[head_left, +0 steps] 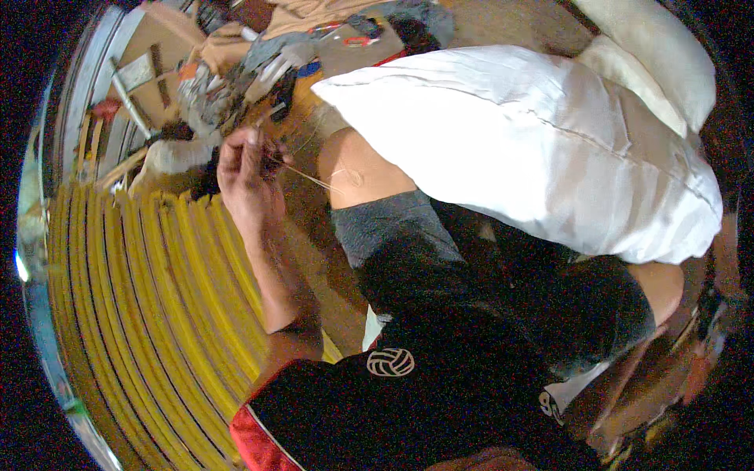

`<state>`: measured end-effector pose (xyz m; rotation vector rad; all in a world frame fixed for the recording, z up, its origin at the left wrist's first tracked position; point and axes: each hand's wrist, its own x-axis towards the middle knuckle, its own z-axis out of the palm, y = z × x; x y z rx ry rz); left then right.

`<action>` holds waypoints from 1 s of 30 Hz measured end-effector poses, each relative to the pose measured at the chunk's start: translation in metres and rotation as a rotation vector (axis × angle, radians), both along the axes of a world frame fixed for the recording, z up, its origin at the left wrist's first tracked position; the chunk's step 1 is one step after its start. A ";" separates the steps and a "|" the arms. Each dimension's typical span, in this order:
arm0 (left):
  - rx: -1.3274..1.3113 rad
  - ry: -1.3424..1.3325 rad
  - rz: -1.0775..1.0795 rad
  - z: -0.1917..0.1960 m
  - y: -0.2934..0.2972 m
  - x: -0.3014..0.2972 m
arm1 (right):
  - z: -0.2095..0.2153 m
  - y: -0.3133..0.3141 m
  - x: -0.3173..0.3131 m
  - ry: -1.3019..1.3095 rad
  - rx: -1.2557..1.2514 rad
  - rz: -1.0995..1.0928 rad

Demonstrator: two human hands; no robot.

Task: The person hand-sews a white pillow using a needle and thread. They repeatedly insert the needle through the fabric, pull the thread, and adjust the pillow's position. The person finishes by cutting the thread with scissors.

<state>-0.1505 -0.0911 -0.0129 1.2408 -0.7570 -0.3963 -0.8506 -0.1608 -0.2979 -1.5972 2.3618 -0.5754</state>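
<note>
My left hand (251, 165) is raised left of my bare knee, its fingers pinched together and a little blurred. From those fingers a thin pale thread (310, 179) runs to the right and ends in loose loops over the knee. Whether a needle is in the pinch is too small to tell. A large, plump white pillow (518, 149) lies across my lap, with a seam along its far right side. My right hand does not show.
Yellow sheets with ridged edges (157, 290) stand packed in a thick stack at the left. Beyond my hand, grey and tan cloths (290, 59) lie in a jumble with small tools. Another white pillow-like bundle (660, 55) is at the far right.
</note>
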 end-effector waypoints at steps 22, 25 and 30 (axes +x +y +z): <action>-0.246 0.616 -0.991 0.014 -0.025 -0.161 | 0.298 0.057 0.234 -0.468 -0.580 0.497; -0.244 0.664 -1.081 0.003 -0.019 -0.168 | 0.308 0.045 0.345 -0.872 -0.343 0.965; -0.123 0.624 -0.835 -0.007 -0.009 -0.152 | 0.290 0.044 0.402 -1.497 0.099 0.798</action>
